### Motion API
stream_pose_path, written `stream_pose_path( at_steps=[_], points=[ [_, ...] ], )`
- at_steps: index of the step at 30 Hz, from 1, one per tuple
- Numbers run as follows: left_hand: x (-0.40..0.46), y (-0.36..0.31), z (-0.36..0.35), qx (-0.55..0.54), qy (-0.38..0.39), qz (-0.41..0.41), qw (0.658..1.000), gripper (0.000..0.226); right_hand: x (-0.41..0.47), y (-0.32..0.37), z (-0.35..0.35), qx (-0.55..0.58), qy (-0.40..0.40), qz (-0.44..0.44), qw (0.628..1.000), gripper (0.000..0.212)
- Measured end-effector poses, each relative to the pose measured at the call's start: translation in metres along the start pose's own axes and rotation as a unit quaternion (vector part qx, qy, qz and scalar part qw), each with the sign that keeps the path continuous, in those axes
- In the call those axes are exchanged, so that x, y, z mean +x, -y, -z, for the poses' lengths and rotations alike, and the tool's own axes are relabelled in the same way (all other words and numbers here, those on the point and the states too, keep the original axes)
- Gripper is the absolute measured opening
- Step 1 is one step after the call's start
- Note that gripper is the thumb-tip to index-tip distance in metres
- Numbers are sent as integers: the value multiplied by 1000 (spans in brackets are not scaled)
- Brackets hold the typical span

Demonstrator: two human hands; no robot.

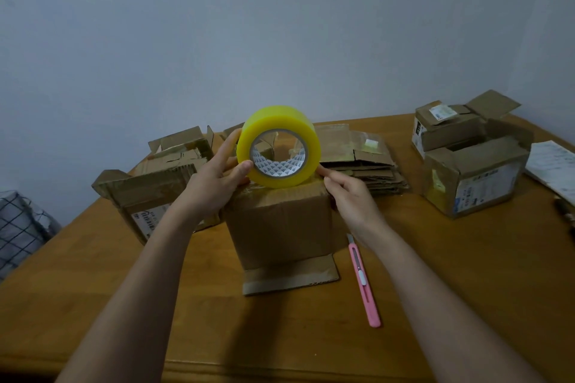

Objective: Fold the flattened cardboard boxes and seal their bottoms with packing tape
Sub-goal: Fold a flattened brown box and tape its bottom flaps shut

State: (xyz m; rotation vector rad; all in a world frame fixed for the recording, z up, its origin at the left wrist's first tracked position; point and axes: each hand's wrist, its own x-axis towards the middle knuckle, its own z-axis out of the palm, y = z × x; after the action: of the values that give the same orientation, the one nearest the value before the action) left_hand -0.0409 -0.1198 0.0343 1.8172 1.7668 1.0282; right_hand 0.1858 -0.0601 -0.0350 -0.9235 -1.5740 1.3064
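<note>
A folded cardboard box (280, 227) stands upside down at the middle of the wooden table (451, 274), one flap lying flat toward me. A yellow roll of packing tape (273, 121) stands on edge on top of it. My left hand (214, 183) grips the roll from the left, thumb at the inner rim. My right hand (351, 196) pinches at the roll's lower right edge, on the box's top corner; whether a tape end is between the fingers cannot be seen. A stack of flattened boxes (370, 165) lies behind.
A pink utility knife (364, 286) lies right of the box. Folded boxes (473, 177) stand at the right, more opened boxes (149, 193) at the left. Papers (553, 168) lie at the far right edge. A checked cloth (18, 227) is off the table's left.
</note>
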Motion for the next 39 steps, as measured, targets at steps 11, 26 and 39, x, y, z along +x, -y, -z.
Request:
stream_pose_path(
  at_steps=[11, 26, 39],
  points=[
    [-5, 8, -15, 11, -84, -13, 996, 68, -8, 3, -5, -246, 55, 101, 962, 93],
    [-18, 1, -12, -150, -169, -8, 974, 34, -4, 36, -15, -499, 67, 111, 857, 83],
    [-28, 33, 20, -236, -180, 2, 955, 38, -12, 43, -22, -542, 84, 101, 830, 82]
  ],
)
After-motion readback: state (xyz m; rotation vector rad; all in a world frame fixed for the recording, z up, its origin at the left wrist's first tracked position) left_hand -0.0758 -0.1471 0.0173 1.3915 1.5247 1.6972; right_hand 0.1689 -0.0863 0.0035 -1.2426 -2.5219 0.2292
